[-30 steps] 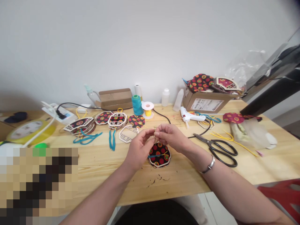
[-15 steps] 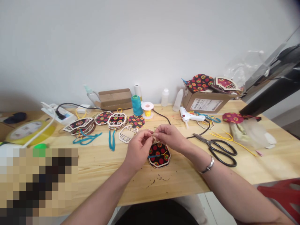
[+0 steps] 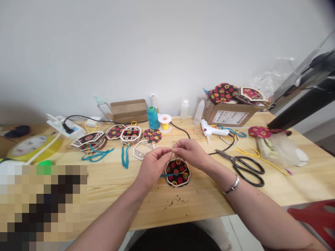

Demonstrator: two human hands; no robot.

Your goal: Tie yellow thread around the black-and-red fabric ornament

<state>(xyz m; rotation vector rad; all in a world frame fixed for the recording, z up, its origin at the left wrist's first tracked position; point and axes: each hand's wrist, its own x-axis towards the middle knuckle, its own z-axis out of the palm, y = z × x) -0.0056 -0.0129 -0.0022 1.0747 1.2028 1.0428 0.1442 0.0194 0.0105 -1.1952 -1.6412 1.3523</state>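
My left hand (image 3: 156, 163) and my right hand (image 3: 191, 153) meet fingertip to fingertip near the middle of the table. Both pinch a thin yellowish cord, mostly covered by the fingers. Just below them lies a dark floral fabric piece (image 3: 178, 179) with a pale scalloped wooden frame. A teal cord (image 3: 170, 174) and a bit of yellow cord cross its top. Beyond my left hand rests a bare lattice frame (image 3: 141, 150), and behind that a round floral fabric piece (image 3: 152, 136). Black scissors (image 3: 243, 167) lie to the right of my right hand.
A white glue gun (image 3: 214, 130) with a black cable sits behind the scissors. Teal thread (image 3: 153, 118) and a yellow spool (image 3: 164, 123) stand at the back. An open carton (image 3: 230, 113) is at right, a power strip (image 3: 65, 128) and tape roll (image 3: 34, 146) at left.
My left hand has shifted slightly left and turned a little, showing more of the teal cord. My right hand has hardly moved.
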